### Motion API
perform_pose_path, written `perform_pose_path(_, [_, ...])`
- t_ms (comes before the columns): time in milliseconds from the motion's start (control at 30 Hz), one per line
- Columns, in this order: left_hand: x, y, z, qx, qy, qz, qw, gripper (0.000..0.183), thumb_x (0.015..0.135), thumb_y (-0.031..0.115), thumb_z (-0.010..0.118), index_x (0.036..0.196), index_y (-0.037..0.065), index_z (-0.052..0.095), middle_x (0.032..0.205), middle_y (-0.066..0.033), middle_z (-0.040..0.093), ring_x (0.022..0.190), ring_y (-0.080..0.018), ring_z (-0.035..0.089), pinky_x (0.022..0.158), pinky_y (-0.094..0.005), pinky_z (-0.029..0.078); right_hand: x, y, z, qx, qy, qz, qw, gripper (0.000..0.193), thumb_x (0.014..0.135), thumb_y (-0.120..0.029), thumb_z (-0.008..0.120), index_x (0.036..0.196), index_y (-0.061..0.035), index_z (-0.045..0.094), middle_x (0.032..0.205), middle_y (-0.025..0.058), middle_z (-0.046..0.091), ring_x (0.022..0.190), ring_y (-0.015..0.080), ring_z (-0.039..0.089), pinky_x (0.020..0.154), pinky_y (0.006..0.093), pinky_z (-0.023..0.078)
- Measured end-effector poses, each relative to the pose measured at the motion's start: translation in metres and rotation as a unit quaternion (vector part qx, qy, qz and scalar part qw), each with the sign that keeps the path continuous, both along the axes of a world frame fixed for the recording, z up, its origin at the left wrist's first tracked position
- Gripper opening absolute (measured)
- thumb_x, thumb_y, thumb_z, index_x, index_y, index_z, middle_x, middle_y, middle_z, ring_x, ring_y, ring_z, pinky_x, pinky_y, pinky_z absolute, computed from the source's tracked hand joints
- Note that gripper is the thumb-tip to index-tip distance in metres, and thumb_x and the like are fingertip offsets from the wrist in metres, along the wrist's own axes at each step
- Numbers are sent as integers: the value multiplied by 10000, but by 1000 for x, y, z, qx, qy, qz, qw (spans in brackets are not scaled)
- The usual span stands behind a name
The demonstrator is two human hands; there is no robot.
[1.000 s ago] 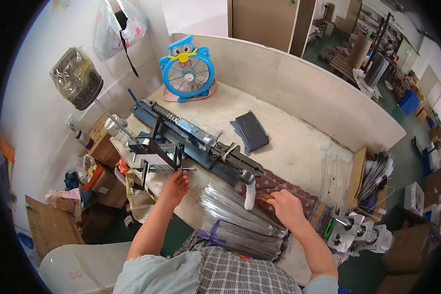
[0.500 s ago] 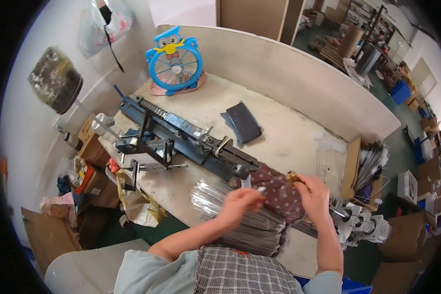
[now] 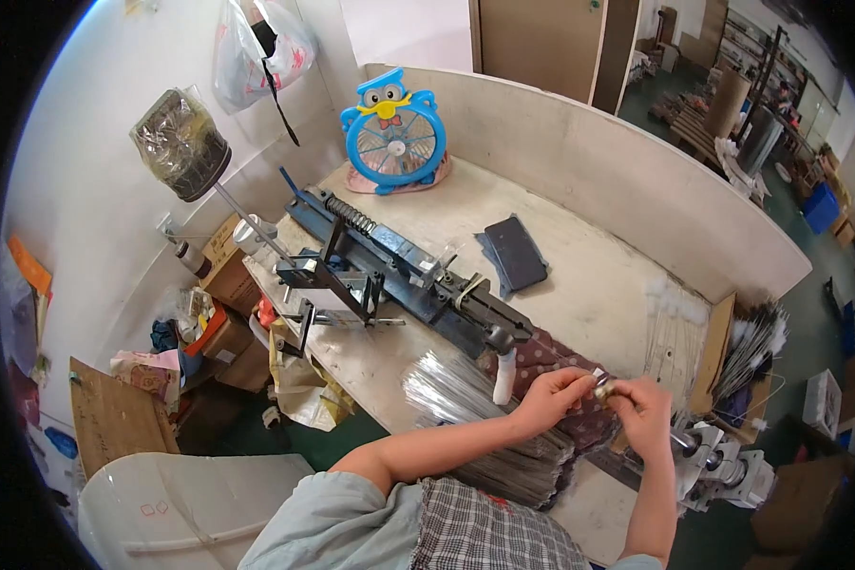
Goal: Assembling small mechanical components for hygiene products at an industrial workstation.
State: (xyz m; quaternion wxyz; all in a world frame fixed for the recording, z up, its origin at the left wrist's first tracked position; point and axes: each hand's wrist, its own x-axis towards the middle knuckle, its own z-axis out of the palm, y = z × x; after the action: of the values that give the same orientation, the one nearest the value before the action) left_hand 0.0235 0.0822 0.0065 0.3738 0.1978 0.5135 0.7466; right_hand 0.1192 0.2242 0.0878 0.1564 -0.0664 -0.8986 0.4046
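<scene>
My right hand (image 3: 642,410) grips a small brass-coloured metal piece (image 3: 604,389) between thumb and fingers. My left hand (image 3: 553,399) is pinched closed right beside that piece; what its fingertips hold is too small to make out. Both hands are above a brown polka-dotted cloth (image 3: 553,359) draped over the lower end of a long blue-and-black bench machine (image 3: 418,275). A lever with a white-wrapped handle (image 3: 504,378) sticks out from the machine, left of my left hand. Under my left forearm lies a thick bundle of thin metal wires (image 3: 461,388).
A dark flat pad (image 3: 516,255) lies on the table behind the machine. Farther back stands a blue cartoon-shaped fan (image 3: 396,142). To the right are a cardboard box of wire pieces (image 3: 752,347) and a silver metal mechanism (image 3: 722,463). A bag-wrapped lamp (image 3: 182,142) stands at left.
My left hand has moved right, from beside the lever handle to the brass-coloured piece in my right hand. The whole view has shifted, with the scene now lying farther right and lower.
</scene>
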Motion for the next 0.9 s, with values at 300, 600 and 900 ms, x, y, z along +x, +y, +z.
perform_pose_path(300, [-17, -30, 35, -47, -154, 161, 974, 175, 920, 227, 551, 944, 63, 608, 764, 16, 588, 620, -60, 499, 579, -204, 407, -44, -27, 18, 222, 119, -71, 965, 135, 698, -84, 679, 831, -78, 655, 750, 65, 615, 718, 265, 569, 646, 372, 458])
perform_pose_path(600, [-29, -41, 31, -28, -111, 91, 989, 257, 953, 285, 490, 913, 45, 572, 724, -36, 591, 591, -87, 529, 545, -208, 423, -75, -40, 6, 101, -28, -22, 994, 147, 798, -198, 602, 853, -81, 672, 788, 84, 627, 788, 266, 592, 682, 358, 478])
perform_pose_path(900, [-30, -35, 40, 15, -248, 120, 961, 510, 972, 470, 298, 1058, 36, 550, 892, -84, 612, 911, -182, 594, 836, -324, 447, -72, -43, -3, 59, -45, -34, 997, 189, 792, -224, 621, 896, -72, 665, 806, 101, 617, 801, 271, 585, 696, 369, 472])
